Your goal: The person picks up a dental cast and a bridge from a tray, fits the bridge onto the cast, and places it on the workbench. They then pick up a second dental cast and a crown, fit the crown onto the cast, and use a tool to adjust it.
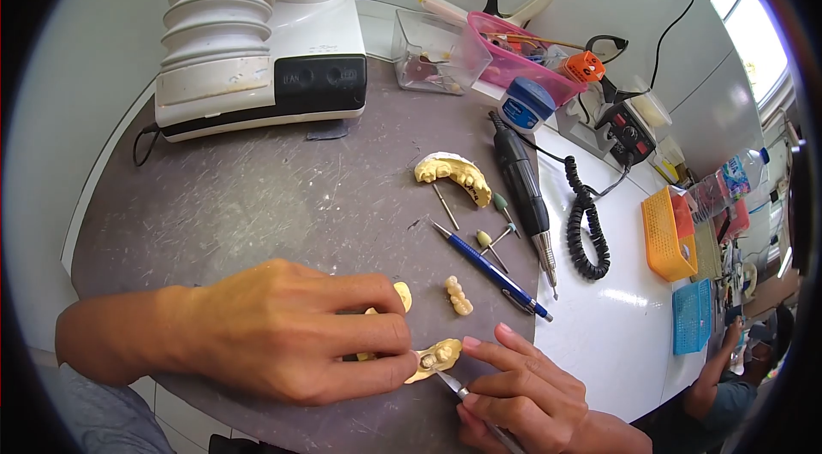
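My left hand (pixel 312 334) lies over yellow plaster pieces, its fingers curled. One piece (pixel 402 294) shows beyond the fingers, and the fingertips press the left end of a small dental model (pixel 443 356). My right hand (pixel 527 390) is closed around a slim metal knife (pixel 455 385), whose tip touches the model's lower edge. Its index fingertip is beside the model's right end. A tooth-coloured bridge (pixel 459 296) rests just above the model. Behind it lies a curved yellow dental model (pixel 454 176).
Near the bridge are a blue pen (pixel 492 270), small burs and a black handpiece (pixel 522 184) with coiled cable. A white extraction unit (pixel 257 82), clear box (pixel 437 52), pink basket (pixel 522 60) and blue jar (pixel 526 105) stand behind. Orange (pixel 668 236) and blue baskets (pixel 692 317) are right, near another person (pixel 728 398).
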A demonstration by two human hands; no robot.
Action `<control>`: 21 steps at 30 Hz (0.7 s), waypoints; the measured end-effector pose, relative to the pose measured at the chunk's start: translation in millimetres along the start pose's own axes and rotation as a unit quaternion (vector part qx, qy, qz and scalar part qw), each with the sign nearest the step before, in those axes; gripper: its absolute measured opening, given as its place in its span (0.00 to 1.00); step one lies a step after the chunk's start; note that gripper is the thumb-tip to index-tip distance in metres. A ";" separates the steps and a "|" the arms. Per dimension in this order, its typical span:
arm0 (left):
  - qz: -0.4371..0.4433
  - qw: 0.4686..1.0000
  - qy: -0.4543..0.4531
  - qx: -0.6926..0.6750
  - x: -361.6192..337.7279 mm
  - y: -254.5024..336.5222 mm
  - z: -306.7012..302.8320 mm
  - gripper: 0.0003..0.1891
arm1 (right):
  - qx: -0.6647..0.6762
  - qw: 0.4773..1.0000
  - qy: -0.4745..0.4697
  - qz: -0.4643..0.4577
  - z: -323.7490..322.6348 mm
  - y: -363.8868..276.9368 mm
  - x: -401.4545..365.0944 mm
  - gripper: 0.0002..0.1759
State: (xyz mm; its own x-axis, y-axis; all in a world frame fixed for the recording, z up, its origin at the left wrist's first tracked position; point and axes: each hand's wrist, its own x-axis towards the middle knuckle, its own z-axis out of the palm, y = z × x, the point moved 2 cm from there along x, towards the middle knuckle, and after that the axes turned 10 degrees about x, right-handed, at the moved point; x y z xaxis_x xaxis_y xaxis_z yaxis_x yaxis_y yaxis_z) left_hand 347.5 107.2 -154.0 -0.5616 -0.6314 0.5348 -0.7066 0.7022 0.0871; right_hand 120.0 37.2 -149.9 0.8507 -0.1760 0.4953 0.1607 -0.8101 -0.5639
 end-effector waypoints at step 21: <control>0.002 1.000 -0.013 -0.005 0.1 -0.7 -1.1 0.11 | -0.016 1.000 0.007 -0.012 1.4 -0.9 -0.4 0.08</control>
State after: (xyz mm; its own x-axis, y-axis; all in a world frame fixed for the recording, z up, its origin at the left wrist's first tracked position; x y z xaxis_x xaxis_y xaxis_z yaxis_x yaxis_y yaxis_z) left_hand 348.4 107.0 -153.1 -0.5754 -0.6374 0.5126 -0.7000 0.7079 0.0944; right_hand 120.2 38.8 -150.5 0.8400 -0.1645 0.5170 0.1642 -0.8311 -0.5313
